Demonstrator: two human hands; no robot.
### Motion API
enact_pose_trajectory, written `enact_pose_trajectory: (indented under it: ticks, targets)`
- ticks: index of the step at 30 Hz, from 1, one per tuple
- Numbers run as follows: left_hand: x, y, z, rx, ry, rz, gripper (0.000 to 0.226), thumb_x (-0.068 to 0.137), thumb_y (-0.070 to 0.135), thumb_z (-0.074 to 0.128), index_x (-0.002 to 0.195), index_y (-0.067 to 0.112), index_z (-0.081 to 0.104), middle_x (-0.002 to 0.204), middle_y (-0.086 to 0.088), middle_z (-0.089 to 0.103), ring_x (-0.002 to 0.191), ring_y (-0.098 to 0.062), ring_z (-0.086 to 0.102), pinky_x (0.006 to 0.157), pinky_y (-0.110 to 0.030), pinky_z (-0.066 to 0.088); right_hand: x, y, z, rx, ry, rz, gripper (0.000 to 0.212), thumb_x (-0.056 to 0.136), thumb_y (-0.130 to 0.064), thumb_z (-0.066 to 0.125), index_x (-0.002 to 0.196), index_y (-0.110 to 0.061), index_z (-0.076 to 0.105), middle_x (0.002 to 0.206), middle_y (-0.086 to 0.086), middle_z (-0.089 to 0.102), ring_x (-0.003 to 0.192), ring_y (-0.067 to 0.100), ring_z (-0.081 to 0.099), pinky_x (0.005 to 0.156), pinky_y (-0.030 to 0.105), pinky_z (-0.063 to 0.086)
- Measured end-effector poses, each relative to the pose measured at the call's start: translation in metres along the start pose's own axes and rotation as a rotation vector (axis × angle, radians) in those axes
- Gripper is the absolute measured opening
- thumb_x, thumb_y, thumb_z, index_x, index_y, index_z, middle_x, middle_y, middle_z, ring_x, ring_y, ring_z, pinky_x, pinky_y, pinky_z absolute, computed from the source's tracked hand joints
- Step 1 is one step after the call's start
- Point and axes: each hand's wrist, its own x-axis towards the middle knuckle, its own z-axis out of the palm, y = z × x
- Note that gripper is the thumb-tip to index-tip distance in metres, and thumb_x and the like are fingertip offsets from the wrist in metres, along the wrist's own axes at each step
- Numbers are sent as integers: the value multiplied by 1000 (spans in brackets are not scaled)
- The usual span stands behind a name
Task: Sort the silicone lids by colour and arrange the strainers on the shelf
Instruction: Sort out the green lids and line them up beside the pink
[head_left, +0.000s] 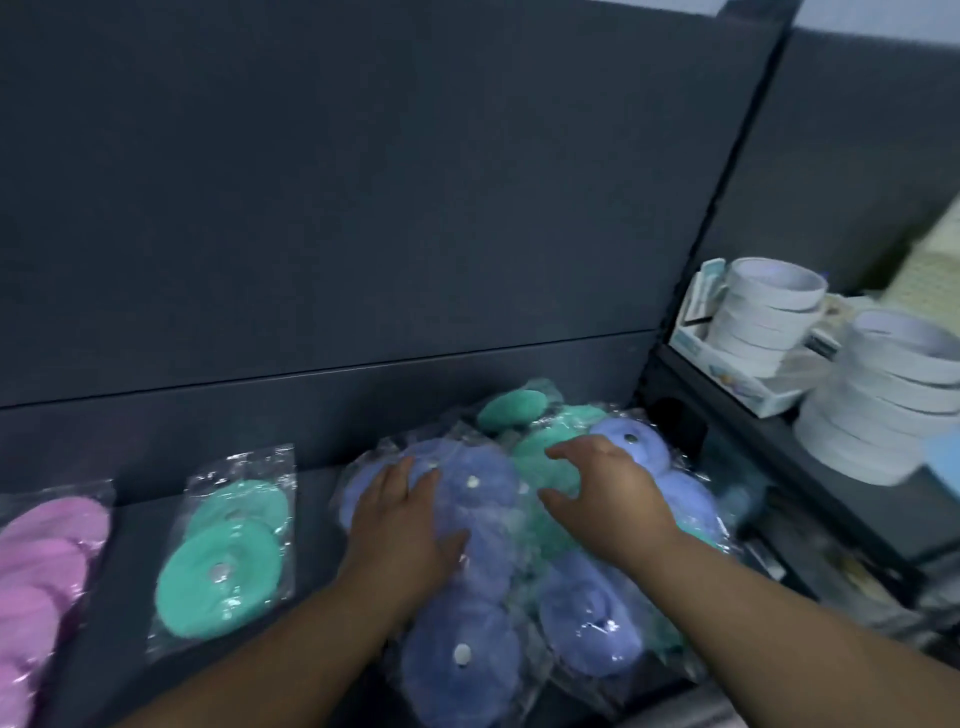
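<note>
A mixed heap of bagged silicone lids lies on the dark shelf (130, 519), blue packs (467, 639) in front and green packs (540, 447) behind. My left hand (405, 519) rests flat with straight fingers on a blue pack. Fingers spread, my right hand (608, 493) hovers over or touches the green and blue packs in the heap's middle. To the left a single green pack (223, 561) lies apart, and a pink pack (41, 566) sits at the far left edge.
On the neighbouring shelf to the right stand two stacks of white round strainers (763, 312) (878, 400) with a small carton (727, 374) between them. A dark back panel (363, 182) rises behind the lids.
</note>
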Motion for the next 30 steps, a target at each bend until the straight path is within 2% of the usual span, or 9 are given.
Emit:
enact_pose_trajectory:
  ticks: [7,10,14,17,20,23,25,27,30]
  targets:
    - [2,105,39,43,-105,133,107,55,82,16,149,31,19,160,0,1,147,-19,2,118,-30,7,-54,108,-36,3,-40,119,65,72,-52,74,128,-26,55,134,-4,49,120,16,51,98,27,42]
    - [-4,127,53,-22,-257,147,102,66,85,42,150,33,15,160,2,-4,147,-17,1,116,-28,8,-67,130,-36,97,-162,129,83,64,-55,79,135,-28,46,138,-4,40,120,15,49,99,25,41]
    - [-9,131,65,19,-277,153,134,36,102,20,150,32,18,160,0,2,146,-18,6,116,-26,9,-71,140,-35,219,-200,105,89,63,-45,84,139,-29,40,140,-4,35,123,15,44,98,20,35]
    - [-10,135,63,-36,-230,119,94,73,75,51,150,29,20,160,2,4,146,-16,6,115,-24,8,-69,138,-40,317,-158,137,90,65,-38,85,140,-30,37,142,-3,42,126,16,45,98,23,38]
    - [-12,141,57,-117,-60,60,58,92,44,53,144,25,36,156,3,20,143,-15,20,113,-22,17,-67,132,-44,568,-110,184,72,70,-28,84,130,-34,46,127,-1,58,108,16,60,90,30,52]
    - [-19,156,44,-421,122,-104,27,95,41,48,114,26,61,128,4,55,121,-16,52,98,-23,38,-64,119,-50,667,114,66,39,72,-23,82,101,-32,58,99,-9,65,88,3,63,74,18,52]
    - [-19,165,27,-903,29,-369,38,94,52,44,97,20,63,109,-2,67,97,-21,66,83,-31,52,-59,109,-52,646,221,-113,31,75,-20,80,85,-36,55,90,-11,62,85,6,59,74,15,46]
    - [-17,164,14,-1400,-156,-578,58,88,62,45,104,8,60,103,-12,70,82,-26,70,69,-34,58,-55,101,-50,637,214,-302,28,74,-17,75,79,-35,55,90,-14,60,90,7,57,80,15,44]
    - [-21,151,2,-1609,-198,-594,46,83,32,63,109,-5,59,87,-17,71,64,-22,69,57,-26,59,-57,101,-37,632,84,-465,38,62,0,62,83,-31,58,104,-19,58,104,-6,53,90,7,38]
